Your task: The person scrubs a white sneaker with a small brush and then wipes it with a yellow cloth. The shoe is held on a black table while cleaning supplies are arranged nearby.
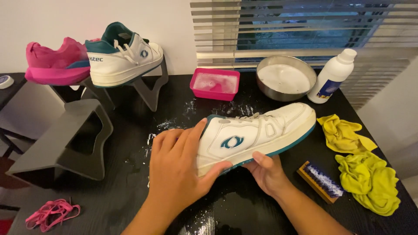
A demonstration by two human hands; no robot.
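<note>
Both hands clamped on white sneaker (pixel 257 132), held on its side above centre of black surface (pixel 130 191). Left hand (pixel 174 167) grips heel end, right hand (pixel 266 172) under sole. Brush (pixel 321 182) and yellow cloths (pixel 363 169) near right. Pink tub (pixel 214 84), metal bowl (pixel 285 78), white bottle (pixel 333 76) far. Second white sneaker (pixel 123 56) and pink shoe (pixel 56 63) on stands far left. Pink laces (pixel 50 213) near left.

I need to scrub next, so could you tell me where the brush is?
The brush lies on the black table, right of the right hand, beside the yellow cloths.
</note>
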